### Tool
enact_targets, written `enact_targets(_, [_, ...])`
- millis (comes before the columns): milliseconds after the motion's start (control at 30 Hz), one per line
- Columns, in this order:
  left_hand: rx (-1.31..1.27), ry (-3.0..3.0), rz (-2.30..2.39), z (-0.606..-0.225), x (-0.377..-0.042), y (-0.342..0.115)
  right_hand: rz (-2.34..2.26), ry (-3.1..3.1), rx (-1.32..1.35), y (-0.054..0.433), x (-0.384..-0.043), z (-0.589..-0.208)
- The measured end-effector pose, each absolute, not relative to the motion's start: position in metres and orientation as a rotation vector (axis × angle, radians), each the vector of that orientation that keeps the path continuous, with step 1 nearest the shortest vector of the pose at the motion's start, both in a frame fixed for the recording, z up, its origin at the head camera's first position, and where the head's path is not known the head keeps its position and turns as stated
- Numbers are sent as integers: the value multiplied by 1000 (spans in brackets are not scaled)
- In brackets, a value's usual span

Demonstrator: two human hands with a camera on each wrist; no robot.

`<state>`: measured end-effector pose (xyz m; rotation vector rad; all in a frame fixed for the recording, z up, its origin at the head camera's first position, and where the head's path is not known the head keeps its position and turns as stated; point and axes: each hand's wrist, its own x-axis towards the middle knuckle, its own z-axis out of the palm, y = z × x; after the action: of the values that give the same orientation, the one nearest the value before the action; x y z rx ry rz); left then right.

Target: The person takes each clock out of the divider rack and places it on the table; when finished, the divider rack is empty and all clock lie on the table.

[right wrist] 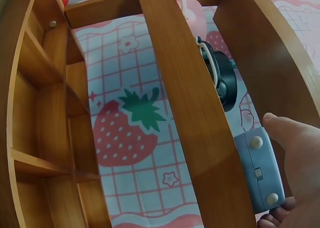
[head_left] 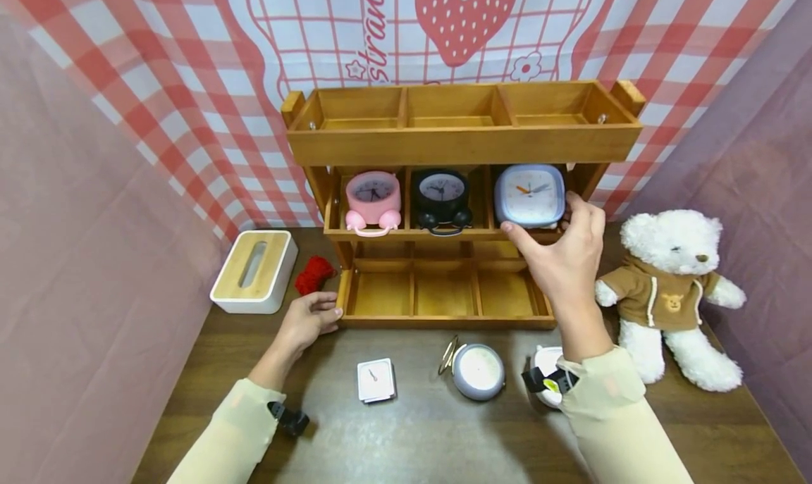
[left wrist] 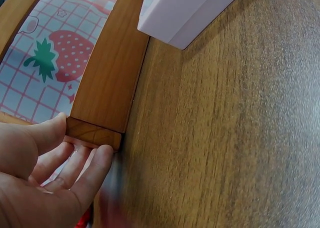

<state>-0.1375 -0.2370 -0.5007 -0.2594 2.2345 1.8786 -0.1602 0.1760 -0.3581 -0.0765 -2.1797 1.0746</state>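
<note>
My right hand [head_left: 571, 248] holds a blue square alarm clock [head_left: 531, 195] by its sides, at the right compartment of the wooden shelf's [head_left: 463, 146] middle tier. Its underside, with two pale feet, shows in the right wrist view beside the tier's front board [right wrist: 195, 123]. A pink alarm clock [head_left: 374, 191] and a black alarm clock [head_left: 442, 191] sit in the compartments to its left. Down at the lower tier's left end, my left hand [head_left: 307, 322] pinches the corner of the frame [left wrist: 95, 130] between thumb and fingers.
On the table before the shelf lie a small white square clock [head_left: 376, 380], a grey round clock [head_left: 478, 371] and a white clock [head_left: 547, 361], partly hidden by my right wrist. Red yarn [head_left: 314, 275] and a tissue box [head_left: 279, 272] lie left, a teddy bear [head_left: 675, 301] right.
</note>
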Motion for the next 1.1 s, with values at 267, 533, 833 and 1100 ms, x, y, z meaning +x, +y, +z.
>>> enact_targets(267, [-253,2231,1878,-498,-137,-239,1048,-2169,-88,171,-170,-357])
enact_targets(533, [-251,2239,1862,-496,-138,-240,1012,-2159,-124,165,-177,-358])
enact_targets(833, [-259,2229,1880,-499,-139,-239,1015,-2059,-92,166,-182,-357])
enact_targets(1100, [-257,2232,1887,-499,-138,-238,1049,-2062,-81,177,-177,-346])
